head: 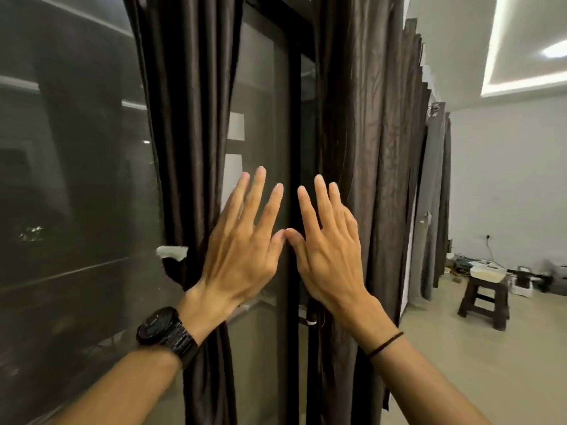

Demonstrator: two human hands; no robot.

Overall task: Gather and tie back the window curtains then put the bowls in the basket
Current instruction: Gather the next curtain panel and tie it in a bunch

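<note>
I read the dark brown satin left curtain (190,118) as cinched, my left hand (242,246) and right hand (328,256) spread, holding nothing, thumbs nearly touching, so I'd sweep right, bunching every fold of the crinkled dark brown right curtain (362,148) before tying.

Narrow gap between left curtain (190,148) and right curtain (368,133), backed by dark window frame (293,118): no way through. Left hand (242,240) and right hand (328,250), fingers straight, fill gap, thumb tips all but touching. Left curtain cinched at waist, bare pane (76,179) at far left. Right curtain hangs loose, folds crowding right hand's outer edge. Open floor (460,363) at right; stool (484,299) well apart, grey curtains (435,194) along wall beyond.
</note>
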